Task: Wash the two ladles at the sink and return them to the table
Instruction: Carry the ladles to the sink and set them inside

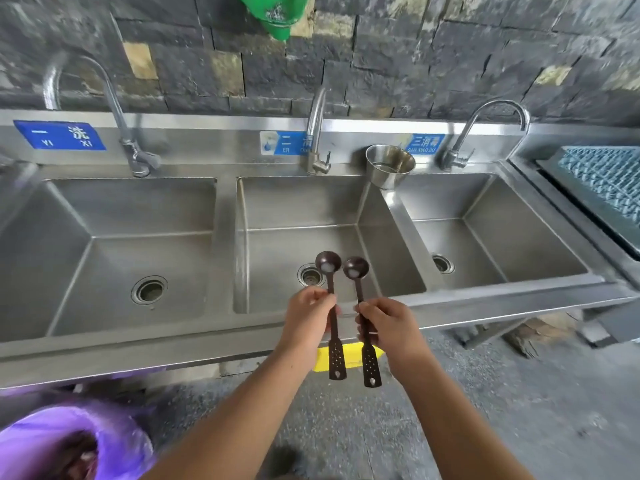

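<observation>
Two dark brown ladles with perforated handle ends are held side by side over the front of the middle sink basin [277, 202]. My left hand [306, 315] grips the handle of the left ladle [328, 263]. My right hand [386, 323] grips the handle of the right ladle [355, 267]. Both bowls face up and point toward the basin drain [310, 275]; something pale lies in each bowl. The middle tap [316, 129] stands behind the basin, and no water runs from it.
A steel three-basin sink stands against a stone wall, with a left tap [117, 112] and a right tap [485, 126]. A steel cup [389, 164] sits on the divider. A blue rack [602, 178] lies at right, a purple bag [69, 441] on the floor at lower left.
</observation>
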`<action>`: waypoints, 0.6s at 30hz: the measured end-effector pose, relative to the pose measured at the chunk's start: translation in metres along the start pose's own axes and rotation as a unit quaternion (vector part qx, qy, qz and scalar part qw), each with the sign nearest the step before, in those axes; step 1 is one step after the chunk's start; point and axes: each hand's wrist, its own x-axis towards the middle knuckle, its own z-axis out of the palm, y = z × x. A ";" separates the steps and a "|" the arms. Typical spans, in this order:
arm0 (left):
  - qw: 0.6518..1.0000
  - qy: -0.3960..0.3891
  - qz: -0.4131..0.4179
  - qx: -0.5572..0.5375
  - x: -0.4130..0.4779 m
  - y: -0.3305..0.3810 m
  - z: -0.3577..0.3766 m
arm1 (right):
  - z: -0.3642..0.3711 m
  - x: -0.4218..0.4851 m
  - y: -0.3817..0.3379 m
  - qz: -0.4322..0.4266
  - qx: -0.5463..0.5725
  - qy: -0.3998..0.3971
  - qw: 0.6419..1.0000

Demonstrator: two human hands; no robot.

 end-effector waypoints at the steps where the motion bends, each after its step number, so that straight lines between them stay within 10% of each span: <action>1: 1.000 0.008 -0.002 0.006 0.008 0.003 0.002 | -0.001 0.011 -0.003 0.005 0.004 -0.008 1.000; 18: 0.988 0.148 -0.031 0.019 0.149 0.066 0.058 | -0.010 0.214 -0.080 0.039 -0.033 -0.161 0.986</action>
